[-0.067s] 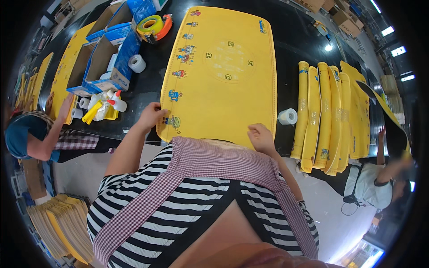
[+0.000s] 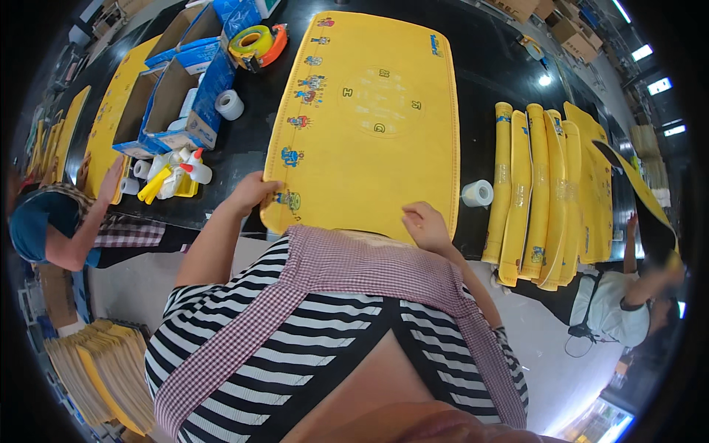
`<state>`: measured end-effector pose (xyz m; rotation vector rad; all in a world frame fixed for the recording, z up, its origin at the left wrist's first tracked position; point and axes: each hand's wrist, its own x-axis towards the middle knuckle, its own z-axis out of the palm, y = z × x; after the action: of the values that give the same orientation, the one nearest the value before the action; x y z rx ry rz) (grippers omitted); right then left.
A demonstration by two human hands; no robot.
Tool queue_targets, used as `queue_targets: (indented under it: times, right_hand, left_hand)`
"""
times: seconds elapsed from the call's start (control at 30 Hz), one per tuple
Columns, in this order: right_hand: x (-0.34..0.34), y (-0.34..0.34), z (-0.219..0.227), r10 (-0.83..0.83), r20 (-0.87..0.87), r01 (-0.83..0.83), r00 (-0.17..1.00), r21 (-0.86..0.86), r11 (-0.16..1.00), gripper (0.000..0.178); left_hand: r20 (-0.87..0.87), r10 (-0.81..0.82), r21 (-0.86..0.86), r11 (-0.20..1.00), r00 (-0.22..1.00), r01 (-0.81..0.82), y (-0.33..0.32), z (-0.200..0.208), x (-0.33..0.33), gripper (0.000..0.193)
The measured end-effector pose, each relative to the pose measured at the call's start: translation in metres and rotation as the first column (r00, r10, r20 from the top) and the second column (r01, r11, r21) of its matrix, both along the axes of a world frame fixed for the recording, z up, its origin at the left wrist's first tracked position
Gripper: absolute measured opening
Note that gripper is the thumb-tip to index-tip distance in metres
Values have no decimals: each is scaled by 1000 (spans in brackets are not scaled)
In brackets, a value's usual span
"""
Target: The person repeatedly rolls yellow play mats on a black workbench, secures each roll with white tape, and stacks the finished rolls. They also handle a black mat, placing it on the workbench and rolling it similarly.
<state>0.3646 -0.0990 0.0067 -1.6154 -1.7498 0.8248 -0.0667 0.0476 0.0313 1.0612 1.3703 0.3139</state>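
A large yellow mat (image 2: 354, 170) with rounded corners lies flat on the black table in front of me. Small coloured figures run down its left side, and a pale round pattern sits in its upper middle. My left hand (image 2: 253, 193) grips the mat's left edge near the lower corner, thumb on top. Over the mat's lower right part is my right hand (image 2: 428, 224), its fingers curled together; whatever is between them, if anything, is too small to make out. Just right of the mat stands a white tape roll (image 2: 477, 193).
Several rolled yellow mats (image 2: 537, 192) lie to the right. On the left are blue cardboard boxes (image 2: 207, 96), an orange tape dispenser (image 2: 275, 49) and white glue bottles (image 2: 198, 171). Co-workers stand at both sides. A stack of mats (image 2: 100, 369) is at lower left.
My right hand has shifted slightly left and up over the mat. My left hand stays at the mat's left edge. The whole view has shifted a little.
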Motion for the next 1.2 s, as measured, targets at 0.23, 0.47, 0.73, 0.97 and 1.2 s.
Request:
queue_targets:
  times: [0.23, 0.47, 0.73, 0.97, 1.2]
  right_hand:
    - [-100, 115, 112, -177, -493, -104, 852, -491, 865, 45]
    - [-111, 172, 86, -136, -509, -115, 850, -430, 895, 27]
    - [-237, 247, 77, -183, -719, 188, 670, -73, 979, 28]
    - [-251, 275, 201, -328, -914, 82, 238, -318, 945, 17]
    - [-59, 354, 310, 422, -850, -183, 316, 382, 906, 32]
  left_hand:
    - [-310, -322, 569, 691, 895, 446, -29, 64, 127, 46]
    - [-250, -231, 564, 755, 940, 336, -85, 47, 140, 94]
    - [436, 200, 351, 860, 878, -370, -94, 1, 125, 62]
    - [428, 28, 442, 865, 904, -236, -73, 0, 134, 38]
    - [41, 214, 947, 303, 976, -106, 104, 57, 143, 23]
